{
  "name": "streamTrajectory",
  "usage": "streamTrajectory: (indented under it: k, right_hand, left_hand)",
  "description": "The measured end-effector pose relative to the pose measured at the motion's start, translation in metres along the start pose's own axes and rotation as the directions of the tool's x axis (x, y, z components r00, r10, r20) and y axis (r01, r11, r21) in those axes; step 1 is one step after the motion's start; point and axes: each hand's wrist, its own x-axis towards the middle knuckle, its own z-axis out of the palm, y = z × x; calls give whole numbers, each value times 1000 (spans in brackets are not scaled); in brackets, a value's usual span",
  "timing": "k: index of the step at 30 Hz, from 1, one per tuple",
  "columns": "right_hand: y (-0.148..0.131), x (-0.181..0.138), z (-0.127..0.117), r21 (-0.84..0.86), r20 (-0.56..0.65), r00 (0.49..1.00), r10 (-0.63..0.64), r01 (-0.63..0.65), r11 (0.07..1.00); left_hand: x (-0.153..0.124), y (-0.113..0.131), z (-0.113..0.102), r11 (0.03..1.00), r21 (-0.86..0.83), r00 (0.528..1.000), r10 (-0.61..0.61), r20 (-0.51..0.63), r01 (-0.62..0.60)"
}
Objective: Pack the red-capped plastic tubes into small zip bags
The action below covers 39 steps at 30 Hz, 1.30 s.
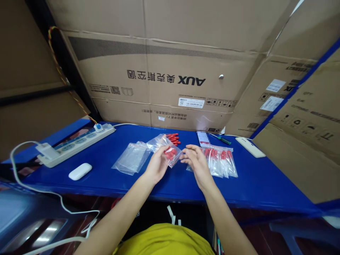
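Beyond a creased yellow garment [164,242] at the near edge, both bare forearms reach forward and slant inward over a smooth, glossy blue tabletop [170,189]. The left hand [157,165] is closed on a clear plastic bag [175,161], its thumb on top; the right hand [196,161] is loosely open, palm inward and fingers slightly curled, just beside the bag's right edge, though whether the fingertips touch cannot be told. The hands are apart, the bag between them, its thin film wrinkled over glossy red pieces. At left lies a smooth, rounded white case [80,171]; flat clear bags [132,158] overlap near the left hand, and filled bags [222,163] overlap beyond the right. Farther back are slim loose red pieces [174,139], a long white power strip [79,145] and a green-handled screwdriver [224,140], before matte brown cardboard [170,21] with fold lines.
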Motion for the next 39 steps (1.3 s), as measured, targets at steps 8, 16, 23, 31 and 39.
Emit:
streamTrajectory:
  k: [8,16,23,31,39]
  right_hand:
    - [-17,-10,-7,46,73,979,192,-196,980]
    - [-35,-5,-18,-92,-136,984,-112,100,991]
    - [-72,-29,-30,-439,126,942,-310,333,834]
    - [-87,-47,-16,-538,325,870,-370,492,684]
    - [-79,-44,-12,-516,306,886,-348,462,721]
  left_hand:
    - [-20,-12,8,994,64,995,81,64,-85]
    - [-11,-1,3,973,100,967,218,-130,-206]
    - [-31,27,13,721,504,879,413,238,-475]
    - [-55,25,18,253,695,740,258,621,-673]
    - [-55,27,20,178,687,705,282,651,-705]
